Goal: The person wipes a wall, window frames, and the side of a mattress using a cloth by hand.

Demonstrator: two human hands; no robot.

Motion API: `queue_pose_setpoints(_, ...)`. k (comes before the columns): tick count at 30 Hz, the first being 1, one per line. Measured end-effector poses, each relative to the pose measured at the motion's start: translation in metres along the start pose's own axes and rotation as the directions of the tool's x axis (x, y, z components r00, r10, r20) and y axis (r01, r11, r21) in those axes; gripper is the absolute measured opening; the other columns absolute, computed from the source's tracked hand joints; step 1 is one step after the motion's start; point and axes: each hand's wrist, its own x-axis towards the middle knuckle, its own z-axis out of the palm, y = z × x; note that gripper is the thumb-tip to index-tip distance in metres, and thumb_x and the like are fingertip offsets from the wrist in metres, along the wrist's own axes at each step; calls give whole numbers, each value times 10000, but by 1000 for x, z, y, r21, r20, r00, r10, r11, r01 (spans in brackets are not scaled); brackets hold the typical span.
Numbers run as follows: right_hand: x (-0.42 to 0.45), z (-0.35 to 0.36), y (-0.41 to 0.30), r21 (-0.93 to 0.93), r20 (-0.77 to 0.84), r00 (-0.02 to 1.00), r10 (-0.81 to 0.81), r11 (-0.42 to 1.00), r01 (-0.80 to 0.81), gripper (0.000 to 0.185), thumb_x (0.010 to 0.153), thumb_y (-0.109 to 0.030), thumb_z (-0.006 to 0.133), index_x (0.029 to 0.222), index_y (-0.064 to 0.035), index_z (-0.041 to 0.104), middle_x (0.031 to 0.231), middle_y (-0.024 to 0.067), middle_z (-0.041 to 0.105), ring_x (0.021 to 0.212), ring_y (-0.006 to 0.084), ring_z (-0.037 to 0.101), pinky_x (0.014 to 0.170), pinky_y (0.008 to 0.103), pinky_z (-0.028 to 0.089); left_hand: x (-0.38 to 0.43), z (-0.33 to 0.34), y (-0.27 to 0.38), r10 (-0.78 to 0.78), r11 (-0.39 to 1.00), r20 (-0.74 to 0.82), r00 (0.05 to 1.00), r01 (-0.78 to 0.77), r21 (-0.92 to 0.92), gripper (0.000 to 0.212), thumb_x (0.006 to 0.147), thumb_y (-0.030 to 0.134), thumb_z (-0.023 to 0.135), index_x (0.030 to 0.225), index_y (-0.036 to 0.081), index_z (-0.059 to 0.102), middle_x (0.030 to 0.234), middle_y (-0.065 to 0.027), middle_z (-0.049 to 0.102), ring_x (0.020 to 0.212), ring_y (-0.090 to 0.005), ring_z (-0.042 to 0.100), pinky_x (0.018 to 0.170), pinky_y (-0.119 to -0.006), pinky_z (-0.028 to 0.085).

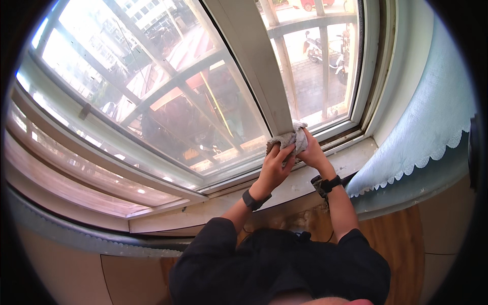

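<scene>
A crumpled grey cloth (286, 140) is pressed against the lower end of the window's upright sash frame (263, 65). My left hand (277, 164) grips the cloth from the left, its fingers spread over the fabric. On the right side, my right hand (313, 149) holds the same cloth, with its fingertips partly hidden behind the folds. Both hands are just above the bottom window track (343, 139) and the stained sill (352, 154). A dark band circles each wrist.
Left of the hands stretches a large glass pane (198, 103), with metal bars outside it. A light blue scalloped curtain (415, 126) hangs at the right, near my right forearm. Below the sill lies a wood-look floor (396, 244). Parked scooters (328, 53) show through the glass.
</scene>
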Motion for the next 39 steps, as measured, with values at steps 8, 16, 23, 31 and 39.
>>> queue_pose_setpoints(8,-35,34,9,-88,-264,946,-186,982,169,455,654,-27,653,1077,6,489,1049,176,514,963,336,523,791,364,439,-6,-7,11,-15,997,68,998,20,-71,365,696,54,680,1038,36,553,992,-191,536,939,-333,548,778,-365,465)
queue_pose_setpoints(16,-13,95,-14,-578,-164,722,-672,659,482,549,753,-214,597,1205,20,393,1323,210,289,1256,416,225,1017,493,223,-14,-49,3,45,992,-267,963,-12,123,427,660,56,695,1052,22,530,1090,-238,490,954,-404,519,796,-411,447)
queue_pose_setpoints(23,-30,174,1,-487,20,802,-597,694,530,575,763,-174,574,1252,42,362,1371,207,242,1271,403,204,1026,464,221,-82,-93,-25,-158,936,-308,938,241,256,351,685,45,656,985,-52,503,1017,-262,490,871,-434,513,706,-428,453)
queue_pose_setpoints(31,2,226,-86,-251,199,693,-693,648,719,555,739,-110,529,1242,75,382,1351,170,304,1252,354,278,986,413,286,-67,-165,-5,-119,795,-614,780,445,411,264,800,73,586,1029,-36,511,998,-174,515,840,-282,536,725,-316,436)
queue_pose_setpoints(39,19,240,-128,-348,163,620,-767,543,764,521,724,-77,519,1223,37,422,1344,88,340,1226,285,335,931,365,364,-44,-192,-5,-34,903,-663,747,308,301,277,833,47,506,1093,-47,497,1082,-208,502,940,-366,511,809,-379,417)
